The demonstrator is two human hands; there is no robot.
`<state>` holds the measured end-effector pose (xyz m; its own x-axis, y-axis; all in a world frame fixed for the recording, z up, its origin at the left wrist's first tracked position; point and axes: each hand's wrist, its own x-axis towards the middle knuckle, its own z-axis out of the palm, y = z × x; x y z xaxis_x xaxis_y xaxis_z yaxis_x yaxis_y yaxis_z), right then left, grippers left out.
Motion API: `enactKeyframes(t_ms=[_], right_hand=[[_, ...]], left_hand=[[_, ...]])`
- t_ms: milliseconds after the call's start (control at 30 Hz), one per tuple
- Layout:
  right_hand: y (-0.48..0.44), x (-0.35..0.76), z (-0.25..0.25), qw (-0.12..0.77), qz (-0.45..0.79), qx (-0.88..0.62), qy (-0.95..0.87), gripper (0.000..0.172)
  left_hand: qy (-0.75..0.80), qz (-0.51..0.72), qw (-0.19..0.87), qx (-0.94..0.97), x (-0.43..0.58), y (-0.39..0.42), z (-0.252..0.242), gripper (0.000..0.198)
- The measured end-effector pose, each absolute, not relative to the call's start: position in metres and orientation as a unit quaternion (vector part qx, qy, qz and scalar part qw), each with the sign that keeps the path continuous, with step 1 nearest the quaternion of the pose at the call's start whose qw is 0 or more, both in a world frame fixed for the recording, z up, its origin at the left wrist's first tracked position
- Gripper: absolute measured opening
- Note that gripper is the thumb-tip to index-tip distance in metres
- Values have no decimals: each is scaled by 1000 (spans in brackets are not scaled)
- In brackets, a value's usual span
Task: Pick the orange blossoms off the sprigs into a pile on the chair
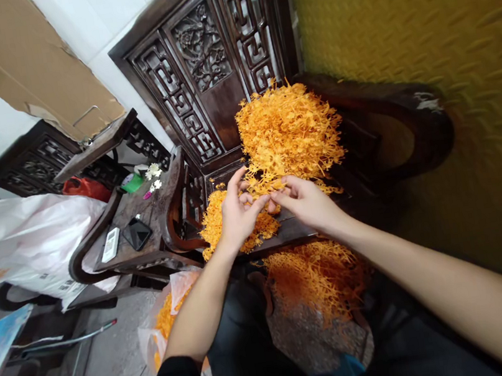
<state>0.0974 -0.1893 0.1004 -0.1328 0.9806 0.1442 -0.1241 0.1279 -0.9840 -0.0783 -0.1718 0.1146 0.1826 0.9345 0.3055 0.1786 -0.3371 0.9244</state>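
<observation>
A big heap of orange plastic sprigs [287, 129] lies on the seat of a dark carved wooden chair [207, 56]. A smaller pile of orange sprigs [218, 218] sits at the seat's front left. My left hand [236, 212] and my right hand [307, 201] meet in front of the heap, fingertips pinched together on a small orange sprig [271, 194] between them. More orange sprigs [316, 279] lie below the seat, near my lap.
A small wooden side table [142, 220] to the left carries a phone [136, 233], a white remote [110, 244] and small white flowers [152, 172]. White plastic bags [23, 241] lie farther left. A bag of orange pieces [166, 317] sits on the floor. A yellow wall [425, 61] is at right.
</observation>
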Motion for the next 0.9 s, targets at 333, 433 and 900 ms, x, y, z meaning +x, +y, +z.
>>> enactKeyframes(t_ms=[333,433,900], right_hand=[[-186,83,91,559,433,-483,-517,26],[-184,70,85,583,455,-477,-475,37],[-185,85,98,499,558,-470,-468,39]], left_hand=[[514,466,269,667,-52,-168,104,67],[546,470,238,652,-43,-157,102,56],[560,436,98,698,-77,-112,119,46]])
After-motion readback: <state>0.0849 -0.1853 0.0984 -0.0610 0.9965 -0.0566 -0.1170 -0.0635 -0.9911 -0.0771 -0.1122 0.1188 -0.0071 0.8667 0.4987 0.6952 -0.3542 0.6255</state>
